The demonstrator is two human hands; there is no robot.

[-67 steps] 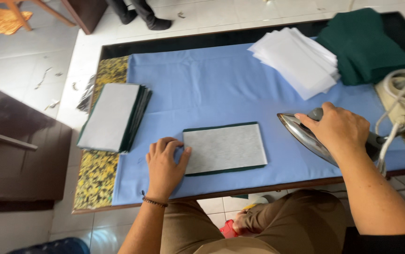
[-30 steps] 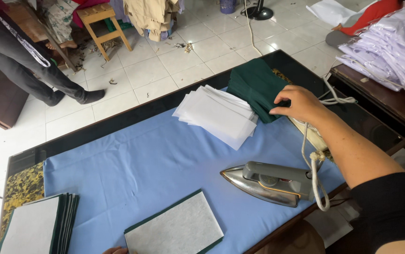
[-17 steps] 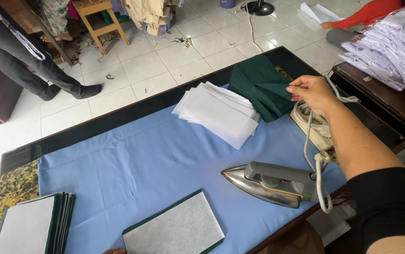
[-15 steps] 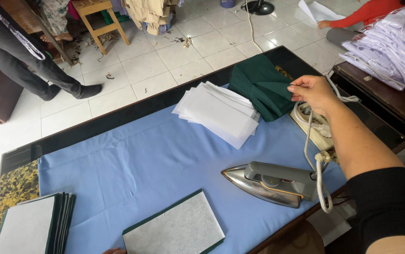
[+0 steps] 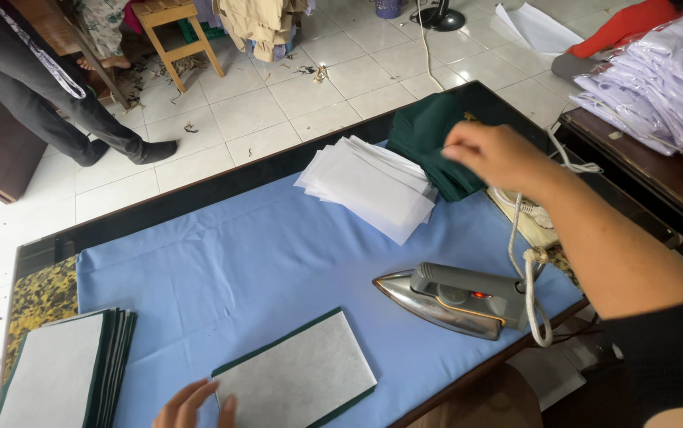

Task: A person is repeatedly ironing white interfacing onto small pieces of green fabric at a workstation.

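My right hand (image 5: 494,155) reaches across the board and hovers over a stack of dark green cloth pieces (image 5: 429,139). Its fingers are drawn together and blurred, so I cannot tell whether they pinch any cloth. My left hand (image 5: 191,404) lies at the near edge with its fingers spread. They touch the left end of a flat green piece covered with white interfacing (image 5: 298,379). An electric iron (image 5: 454,299) rests on the blue ironing cover (image 5: 254,254) to the right, with no hand on it.
A fanned pile of white interfacing sheets (image 5: 373,186) lies beside the green stack. Finished pieces are stacked at the near left (image 5: 60,372). The iron's cord (image 5: 525,269) loops at the right edge. A person's legs (image 5: 56,103) stand beyond the table, and bagged white garments (image 5: 658,87) lie on the right.
My right hand has left the iron, risen to the far right of the board, then shifted left over the green stack. The iron stays parked on the cover.
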